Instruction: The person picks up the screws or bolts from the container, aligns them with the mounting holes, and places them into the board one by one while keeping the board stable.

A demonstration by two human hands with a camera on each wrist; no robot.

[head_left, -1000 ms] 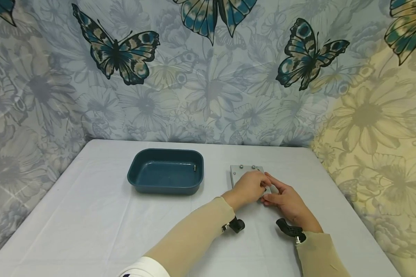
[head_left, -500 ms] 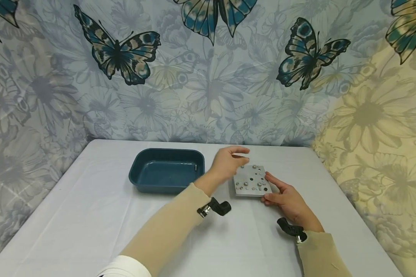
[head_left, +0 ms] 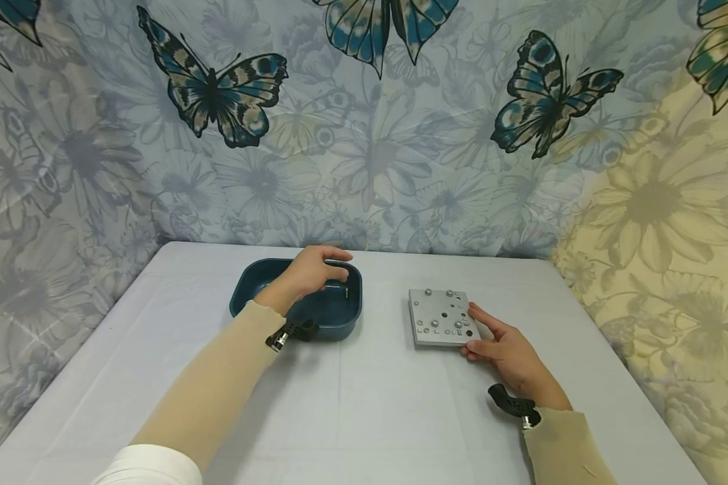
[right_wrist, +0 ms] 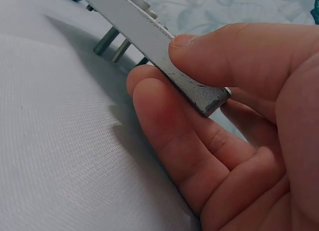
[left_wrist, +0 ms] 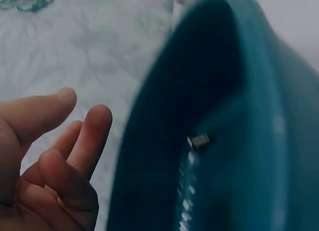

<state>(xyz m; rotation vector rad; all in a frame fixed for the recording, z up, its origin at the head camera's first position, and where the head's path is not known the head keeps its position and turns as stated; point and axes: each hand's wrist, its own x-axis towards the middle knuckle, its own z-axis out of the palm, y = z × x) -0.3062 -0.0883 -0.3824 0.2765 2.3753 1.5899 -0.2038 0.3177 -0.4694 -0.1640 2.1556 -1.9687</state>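
My right hand point(head_left: 512, 357) pinches the right edge of a square silver metal plate point(head_left: 427, 312) with screws and holes. In the right wrist view, the thumb lies on top of the plate point(right_wrist: 194, 84) and fingers are beneath it. Threaded screw shanks point(right_wrist: 105, 42) stick out below the plate, above the cloth. Over the dark teal tray point(head_left: 342, 331) hovers my left hand point(head_left: 311, 269), fingers loosely extended and nothing between them. Inside the tray, near its right wall, lies a small metal piece point(left_wrist: 199, 140), too small to name.
A white cloth point(head_left: 376, 404) covers the table. Behind it hangs butterfly-and-flower fabric point(head_left: 376, 162), which also rises along both sides. Each wrist carries a black camera mount point(head_left: 512, 402).
My left hand has left the metal plate and moved left, over the tray. The right hand has kept its grip on the plate in nearly the same place.
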